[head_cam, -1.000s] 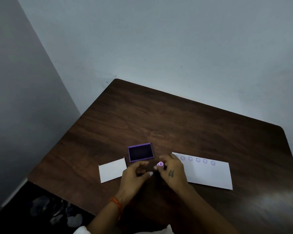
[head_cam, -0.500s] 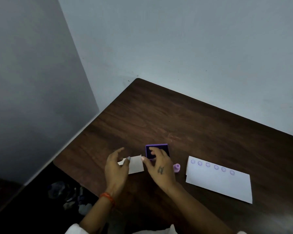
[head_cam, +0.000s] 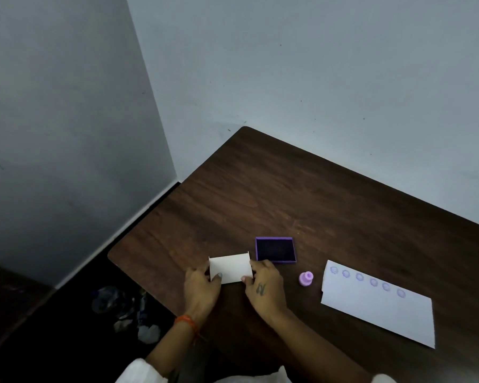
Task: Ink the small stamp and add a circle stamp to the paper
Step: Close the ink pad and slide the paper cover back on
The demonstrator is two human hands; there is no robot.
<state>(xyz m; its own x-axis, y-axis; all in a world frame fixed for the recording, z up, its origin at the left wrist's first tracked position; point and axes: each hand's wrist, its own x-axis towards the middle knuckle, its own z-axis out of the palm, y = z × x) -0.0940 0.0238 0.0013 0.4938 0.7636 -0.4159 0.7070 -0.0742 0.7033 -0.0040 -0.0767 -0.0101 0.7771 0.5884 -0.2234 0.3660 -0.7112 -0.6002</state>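
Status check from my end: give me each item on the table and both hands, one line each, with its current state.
ink pad: open, uncovered, flat on the table.
white lid: off the pad, held at both ends.
small stamp: released, standing between pad and paper.
paper: flat, six circle stamps along its far edge.
left hand: grip on the lid's left end.
right hand: grip on the lid's right end.
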